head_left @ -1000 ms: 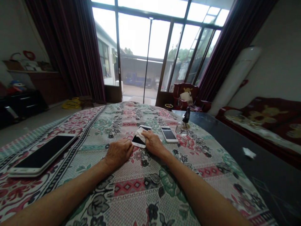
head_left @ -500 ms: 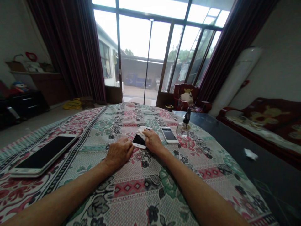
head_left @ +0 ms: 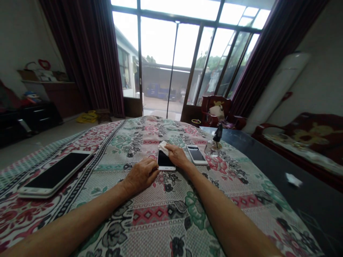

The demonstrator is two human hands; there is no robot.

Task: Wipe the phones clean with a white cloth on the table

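Observation:
A white smartphone [head_left: 165,162] with a dark screen lies face up on the floral tablecloth. My left hand [head_left: 143,173] is closed, its fingertips gripping the phone's lower left edge. Bunched in my right hand [head_left: 177,156] is a white tissue [head_left: 163,145], pressed against the upper part of the screen. The right fingers are pinched round it and cover the phone's upper right side. Just right of that hand lies a second white phone [head_left: 197,155], also face up. Beyond it stands a clear spray bottle [head_left: 213,147] with a black nozzle.
Larger white devices with a dark screen [head_left: 57,173], seemingly stacked, rest on the tablecloth [head_left: 150,221] at the left. On the dark table surface [head_left: 270,164] at the right lies a crumpled white piece [head_left: 293,180]. A wooden chair [head_left: 216,107] stands behind the table.
The phone has turned to sit straighter. My right hand has slid the tissue towards the screen's upper left corner. The whole view has shifted slightly.

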